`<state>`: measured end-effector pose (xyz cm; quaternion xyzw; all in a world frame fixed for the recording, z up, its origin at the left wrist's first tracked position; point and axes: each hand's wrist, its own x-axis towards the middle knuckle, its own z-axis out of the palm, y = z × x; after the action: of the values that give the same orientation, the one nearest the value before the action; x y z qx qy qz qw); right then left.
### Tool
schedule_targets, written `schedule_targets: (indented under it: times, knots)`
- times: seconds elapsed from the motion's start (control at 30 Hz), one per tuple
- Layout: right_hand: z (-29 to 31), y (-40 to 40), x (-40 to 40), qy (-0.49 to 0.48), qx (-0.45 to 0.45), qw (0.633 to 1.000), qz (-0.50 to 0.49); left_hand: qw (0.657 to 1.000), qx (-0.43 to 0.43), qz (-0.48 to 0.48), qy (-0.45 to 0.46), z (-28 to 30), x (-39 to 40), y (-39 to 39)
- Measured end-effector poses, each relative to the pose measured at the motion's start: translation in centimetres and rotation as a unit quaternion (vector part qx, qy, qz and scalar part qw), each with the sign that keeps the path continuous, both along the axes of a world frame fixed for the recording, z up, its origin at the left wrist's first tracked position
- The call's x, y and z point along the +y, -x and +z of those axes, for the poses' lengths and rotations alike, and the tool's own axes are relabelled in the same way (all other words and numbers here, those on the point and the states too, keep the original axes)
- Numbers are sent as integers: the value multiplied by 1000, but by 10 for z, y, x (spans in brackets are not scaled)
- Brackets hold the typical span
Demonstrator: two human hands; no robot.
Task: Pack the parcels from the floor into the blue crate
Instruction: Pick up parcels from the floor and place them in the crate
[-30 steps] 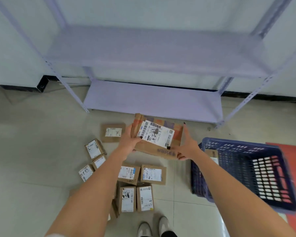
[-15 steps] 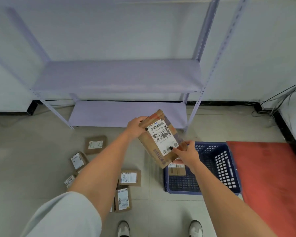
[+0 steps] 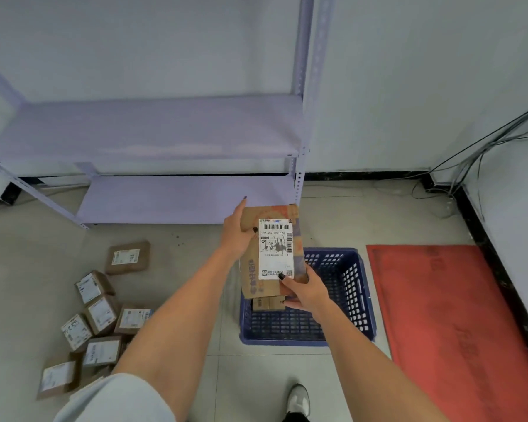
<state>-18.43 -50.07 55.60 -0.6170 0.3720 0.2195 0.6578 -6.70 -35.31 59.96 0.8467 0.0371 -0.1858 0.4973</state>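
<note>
I hold a flat brown cardboard parcel (image 3: 270,251) with a white shipping label upright over the left part of the blue crate (image 3: 352,287). My left hand (image 3: 237,234) grips its upper left edge. My right hand (image 3: 304,292) grips its lower right corner. Beneath the held parcel, a small brown box (image 3: 267,303) lies inside the crate, partly hidden. Several small labelled parcels (image 3: 99,313) lie scattered on the tiled floor to the left, and a flatter parcel (image 3: 128,257) rests farther back.
A pale purple metal shelf rack (image 3: 165,129) stands against the wall behind the crate, with a post (image 3: 299,184) near the held parcel. A red mat (image 3: 451,324) lies right of the crate. Cables (image 3: 476,153) run along the right wall. My shoe (image 3: 297,400) is near the bottom edge.
Both hands have carried the parcel rightward from above the floor pile to over the crate and turned it from tilted to upright. The view has swung right.
</note>
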Motion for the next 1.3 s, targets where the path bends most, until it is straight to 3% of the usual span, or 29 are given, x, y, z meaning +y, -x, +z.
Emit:
schedule_targets:
  times: [0.1,0.17,0.27,0.43,0.6,0.87,1.3]
  knots:
    - [-12,0,-14,37,33,998,41,990,48,97,91,-15,-16,16]
    - [-20,3,-19,69,62,992,87,984,67,136,93,-28,-23,25]
    - [-36,2,-19,123,85,979,140,984,104,118,88,-47,-30,33]
    - [-59,-15,-14,172,86,975,112,993,91,70,14,-83,-38,27]
    - [-86,-26,-21,196,49,975,96,990,111,79,29,-122,-35,28]
    - [-174,-41,-27,159,74,977,121,972,189,127,61,-216,-27,44]
    - [-368,-61,-15,99,151,975,126,969,207,61,-116,-412,-24,27]
